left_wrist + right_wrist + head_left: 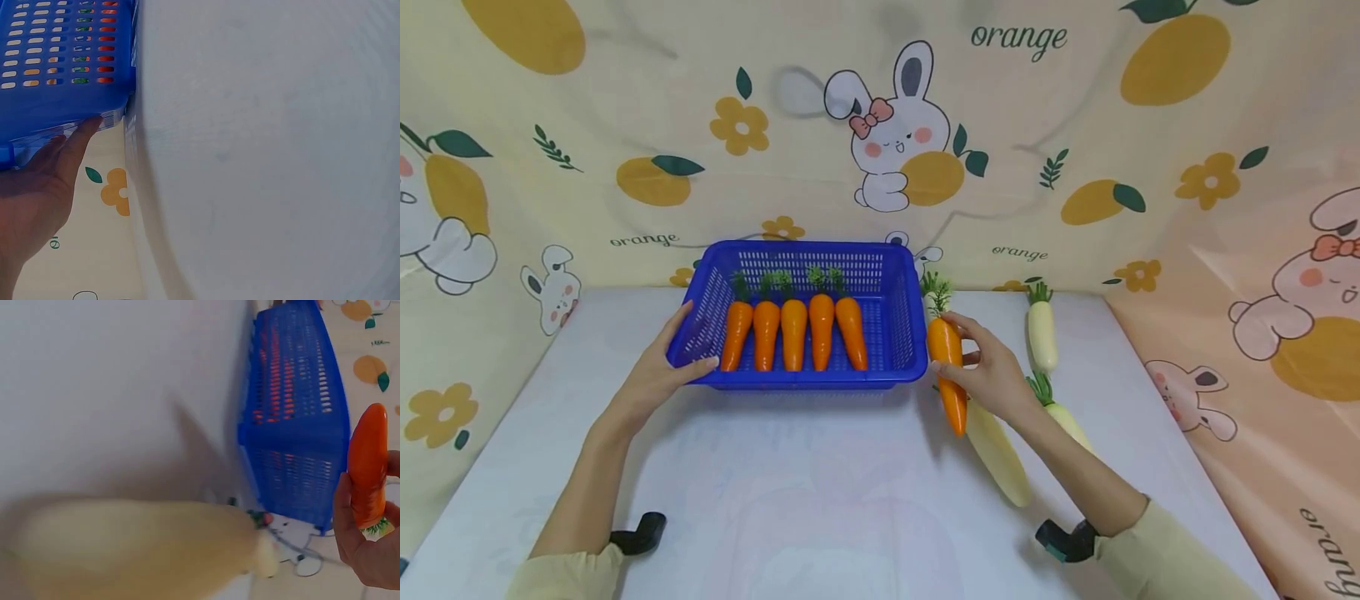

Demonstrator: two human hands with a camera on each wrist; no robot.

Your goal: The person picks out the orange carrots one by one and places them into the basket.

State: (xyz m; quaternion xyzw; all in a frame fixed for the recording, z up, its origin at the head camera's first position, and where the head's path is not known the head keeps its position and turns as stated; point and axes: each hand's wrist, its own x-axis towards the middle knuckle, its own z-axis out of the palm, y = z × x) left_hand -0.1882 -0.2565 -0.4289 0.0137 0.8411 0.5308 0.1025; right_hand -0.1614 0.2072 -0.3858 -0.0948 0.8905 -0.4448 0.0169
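Note:
A blue plastic basket (820, 380) stands on the table with several orange carrots (793, 335) lined up inside, their green tops toward the back wall. My left hand (658, 362) holds the basket's left end, thumb over the front rim; in the left wrist view the left hand (44, 194) lies against the basket's end (62, 103). Just off the basket's right end, my right hand (988, 367) pinches another carrot (951, 375) between thumb and fingers, its tip pointing down toward the front. In the right wrist view that carrot (369, 465) sits upright in the fingers.
A large white radish (1000, 454) lies under and in front of the right hand. Two more white radishes, one at the back (1042, 333) and one partly behind the forearm (1067, 425), lie to the right. A patterned cloth (880, 225) hangs behind the table.

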